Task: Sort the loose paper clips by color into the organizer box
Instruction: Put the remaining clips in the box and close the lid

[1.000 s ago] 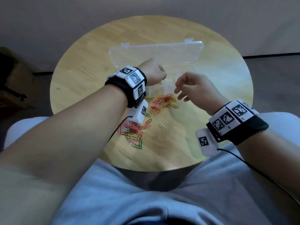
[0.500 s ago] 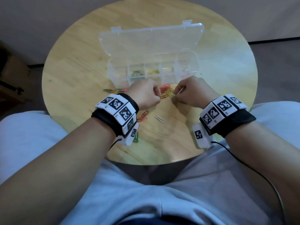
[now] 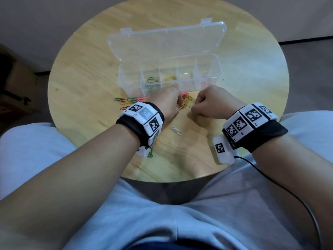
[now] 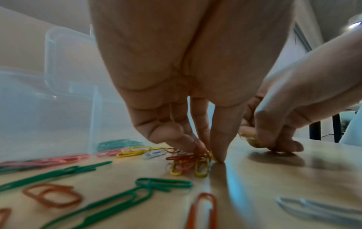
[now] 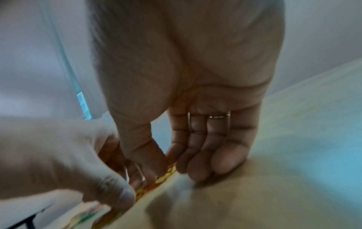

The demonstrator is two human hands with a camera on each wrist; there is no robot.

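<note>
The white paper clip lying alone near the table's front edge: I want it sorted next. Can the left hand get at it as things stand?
Probably yes. The white paper clip lies flat on bare table beside the left hand, with nothing over it.

There is one round wooden table (image 3: 75, 83) and on it one clear organizer box (image 3: 124, 76) with one open lid (image 3: 165, 44). The box has five compartments in a row; four of them hold clips: green, yellow, a pale kind, and pink-red. The exact number in each I cannot tell.

Two hands work here, the left hand (image 3: 167, 103) and the right hand (image 3: 210, 103), each with one marker band on the wrist.

Loose paper clips (image 3: 186, 101) lie in one mixed scatter, too many and too tangled to count. One white clip (image 3: 176, 130) lies alone.
</note>
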